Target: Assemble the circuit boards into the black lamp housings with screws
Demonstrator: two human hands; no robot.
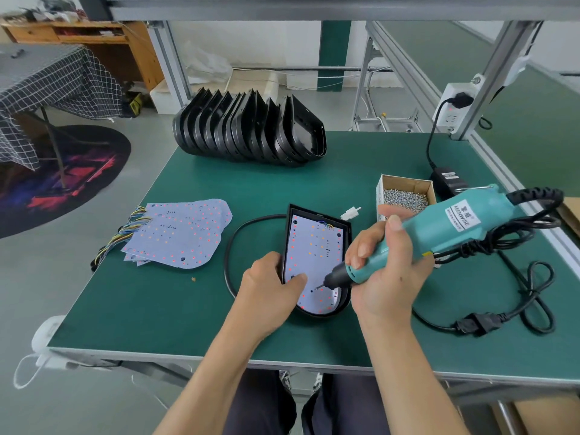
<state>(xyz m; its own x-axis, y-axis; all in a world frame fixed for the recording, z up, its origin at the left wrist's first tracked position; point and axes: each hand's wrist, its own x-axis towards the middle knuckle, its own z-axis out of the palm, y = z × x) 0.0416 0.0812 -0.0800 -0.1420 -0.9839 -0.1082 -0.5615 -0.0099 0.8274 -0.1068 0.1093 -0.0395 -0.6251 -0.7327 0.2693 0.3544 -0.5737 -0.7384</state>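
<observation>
Right up close, two bare forearms reach in over the near edge of the green tabletop [157, 309]. Over on the left, a fanned pile of spare circuit boards [179, 233] lies near the left edge, its coloured wire tails hanging past it, with open green between the pile and the work. The left hand [270, 287] holds the left rim of the black lamp housing [314, 309], thumb lying flat on the circuit board [314, 246] seated inside; that grip is wrapped on the housing. A black cable curves round the housing's left side. The right hand [383, 271] has its grip clenched round the teal electric screwdriver [439, 227], the bit angled down onto the lower part of the board. Behind, a row of empty housings [251, 130] stands on edge at the far side. To the right, a cardboard box of screws [405, 196] sits just beyond the driver, and the power cord [502, 315] loops toward the right edge.
</observation>
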